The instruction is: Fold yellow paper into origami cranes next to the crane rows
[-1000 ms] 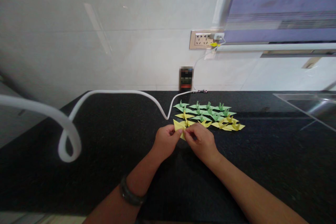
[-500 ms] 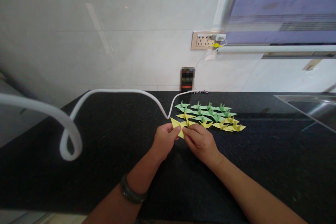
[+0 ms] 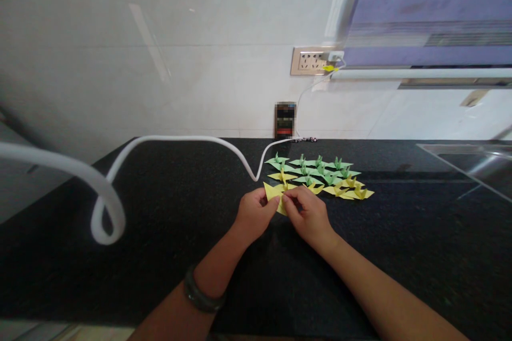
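Note:
Both my hands pinch one folded piece of yellow paper [image 3: 275,193] just above the black counter [image 3: 172,234]. My left hand [image 3: 253,214] grips its left side with thumb and fingers closed. My right hand [image 3: 307,212] pinches its right side, fingers curled. Right behind the hands lie several finished paper cranes [image 3: 320,177] in rows, green ones at the back and yellow ones in front. A dark band circles my left wrist.
A thick white cable [image 3: 104,192] loops across the counter's left side toward a small dark device [image 3: 285,120] leaning on the wall. A wall socket [image 3: 314,60] has a plug in it. A steel sink [image 3: 472,162] sits at the right.
The yellow paper has been turned and shifted slightly between my fingers; both hands stay in the same spot in front of the cranes.

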Demonstrator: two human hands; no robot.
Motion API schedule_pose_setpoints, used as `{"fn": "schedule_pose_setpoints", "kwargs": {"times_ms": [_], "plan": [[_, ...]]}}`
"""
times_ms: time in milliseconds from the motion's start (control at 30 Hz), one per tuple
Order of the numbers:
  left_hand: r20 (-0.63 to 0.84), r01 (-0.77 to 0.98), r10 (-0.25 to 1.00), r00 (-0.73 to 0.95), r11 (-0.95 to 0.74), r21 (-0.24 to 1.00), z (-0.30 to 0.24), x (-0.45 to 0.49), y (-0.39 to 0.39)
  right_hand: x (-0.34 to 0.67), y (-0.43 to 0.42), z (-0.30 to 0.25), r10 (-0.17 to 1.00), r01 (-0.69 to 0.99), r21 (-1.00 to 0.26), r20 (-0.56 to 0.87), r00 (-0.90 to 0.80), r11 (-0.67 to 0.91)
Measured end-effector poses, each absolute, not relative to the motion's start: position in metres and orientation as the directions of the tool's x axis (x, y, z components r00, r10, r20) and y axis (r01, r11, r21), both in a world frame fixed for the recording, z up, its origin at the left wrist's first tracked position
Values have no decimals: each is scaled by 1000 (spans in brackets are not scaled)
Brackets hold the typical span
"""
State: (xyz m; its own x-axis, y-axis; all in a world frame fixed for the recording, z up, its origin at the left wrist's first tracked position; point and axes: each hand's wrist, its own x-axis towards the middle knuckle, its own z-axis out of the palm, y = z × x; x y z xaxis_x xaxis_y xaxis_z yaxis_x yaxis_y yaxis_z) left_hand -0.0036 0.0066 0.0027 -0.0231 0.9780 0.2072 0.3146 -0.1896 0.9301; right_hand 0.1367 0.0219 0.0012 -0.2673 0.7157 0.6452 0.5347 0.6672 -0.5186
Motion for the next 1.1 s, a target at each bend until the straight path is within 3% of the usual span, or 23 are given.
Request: {"fn": "schedule_pose_setpoints", "kwargs": {"times_ms": [267, 367, 467, 633, 800, 1100], "plan": [[335, 639, 942, -11, -252, 727, 8, -3, 3, 136, 22, 2, 682, 629, -396, 663, -308, 669], [360, 677, 933, -1, -264, 687, 9, -2, 1, 135, 20, 2, 665, 666, -338, 674, -322, 665], [346, 593, 938, -39, -257, 763, 9, -1, 0, 135, 20, 1, 626, 653, -298, 698, -349, 697], [246, 294, 963, -110, -205, 934, 6, -2, 5, 137, 19, -1, 529, 585, -217, 728, -436, 781], [146, 85, 984, -98, -138, 987, 6, -4, 8, 137, 16, -1, 530, 600, -168, 686, -498, 782], [154, 41, 984, -95, -150, 988, 6, -6, 9, 133, 12, 1, 568, 626, -169, 639, -519, 762]]}}
